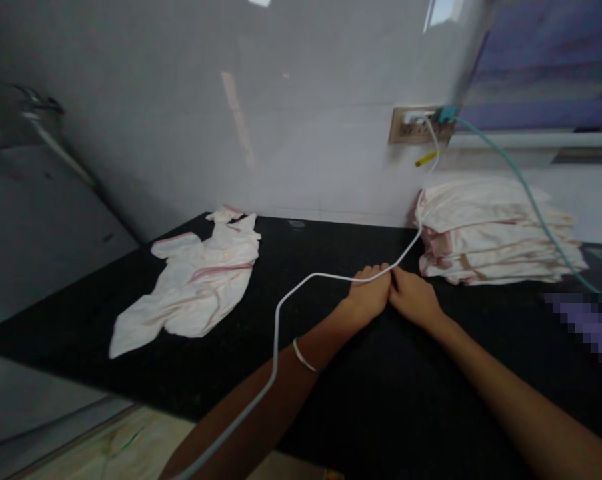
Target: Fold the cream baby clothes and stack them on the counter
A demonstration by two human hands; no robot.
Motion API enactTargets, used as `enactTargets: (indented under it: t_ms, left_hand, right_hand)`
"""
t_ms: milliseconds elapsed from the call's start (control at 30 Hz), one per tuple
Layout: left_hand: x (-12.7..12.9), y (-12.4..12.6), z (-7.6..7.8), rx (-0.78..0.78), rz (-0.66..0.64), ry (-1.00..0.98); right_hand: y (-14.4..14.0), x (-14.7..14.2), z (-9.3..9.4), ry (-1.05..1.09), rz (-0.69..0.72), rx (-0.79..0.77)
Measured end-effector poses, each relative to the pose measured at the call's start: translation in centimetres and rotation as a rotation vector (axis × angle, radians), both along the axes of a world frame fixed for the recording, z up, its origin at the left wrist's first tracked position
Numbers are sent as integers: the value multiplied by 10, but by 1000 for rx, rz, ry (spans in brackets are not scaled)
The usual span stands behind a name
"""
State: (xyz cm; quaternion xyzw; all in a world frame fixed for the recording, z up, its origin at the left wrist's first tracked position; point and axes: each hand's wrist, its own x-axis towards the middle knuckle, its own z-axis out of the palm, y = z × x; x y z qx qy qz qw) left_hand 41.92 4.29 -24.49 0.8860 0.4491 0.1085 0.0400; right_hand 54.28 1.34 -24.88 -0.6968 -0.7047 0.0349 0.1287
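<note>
My left hand (pixel 373 293) and my right hand (pixel 415 297) meet over the black countertop (pixel 321 247), both with fingers curled closed. Their thumb sides touch or nearly touch. Anything inside the fingers is hidden. A white cable (pixel 295 285) crosses the view over my left forearm and the knuckles of my left hand; I cannot tell whether it touches them. Just right of my right hand sits a stack of folded white cloths (pixel 495 233) with pink edging. Farther left, a loose, crumpled white cloth (pixel 201 287) with pink trim lies spread out.
Against the back stands a pale tiled wall (pixel 321 160) with a wall socket (pixel 415 127). The white cable and a teal cable (pixel 515 173) run from plugs there. At left are a metal tap (pixel 38 103) and a grey panel (pixel 35 233). A purple thing (pixel 591 327) lies at the right edge.
</note>
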Motion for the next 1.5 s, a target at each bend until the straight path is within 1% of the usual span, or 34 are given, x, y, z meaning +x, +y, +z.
enactTargets:
  t_ms: [133,267,400,500,800,967,1100,1167,1233,1300,1367,1433,1467,1500]
  left_hand:
    - [-2,-1,1,1,-1,10]
    - [-4,6,-3,16,-26,-16]
    - [-5,12,-8,4,2,-65]
    - [-6,13,-8,-4,16,-75]
    - [-6,10,-1,-38,20,-81]
    - [-9,15,3,-109,32,-70]
    - [-15,25,7,-237,16,-177]
    - [-17,30,8,-213,12,-228]
    - [-23,37,9,-127,79,-224]
    - [-36,48,10,-35,225,-186]
    - [-59,64,12,75,403,-167]
    - [-90,83,9,242,621,-205]
    - [-105,93,6,285,775,-241]
    - [-120,102,2,258,913,-261]
  right_hand:
    - [-1,-1,1,-3,2,1]
    - [0,-1,1,-3,-16,-1]
    - [-1,-2,3,18,-16,-6]
    - [-2,-2,3,33,-14,1]
    - [-2,-1,2,45,1,15]
    - [-1,0,2,29,-3,13]
    - [0,0,1,30,10,18]
    - [0,0,0,27,16,24]
    - [0,0,0,25,12,25]
    - [0,0,1,23,5,17]
    - [1,1,2,21,1,4]
    - [1,2,3,20,-3,-8]
    - [1,2,4,21,-6,-13]
    - [1,3,4,21,-12,-17]
